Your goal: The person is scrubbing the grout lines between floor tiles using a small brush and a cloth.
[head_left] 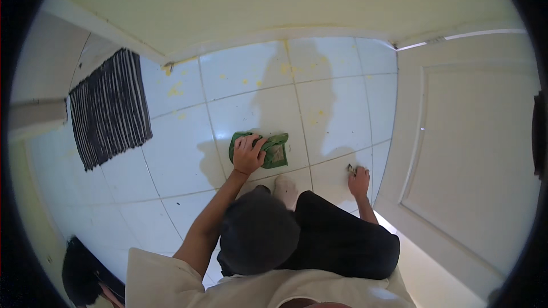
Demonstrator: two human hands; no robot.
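My left hand (248,155) is on a crumpled green sheet (277,158), its fingers bent down over it and gripping a fold. The sheet looks like a plastic bag, with a patch of greyish-brown stuff showing on its right half. Lower right, near the door, my right hand (359,182) is closed low over the floor. A small, dark and pale bit (350,168) shows at its fingertips, too small to name. Both hands are well apart, on either side of my bent knees.
White floor tiles (257,105) carry scattered yellow specks (285,69) toward the wall (274,0). A dark striped mat (112,109) lies at the left by a doorway. The white panelled door (456,131) stands at the right. A dark object (85,274) is at lower left.
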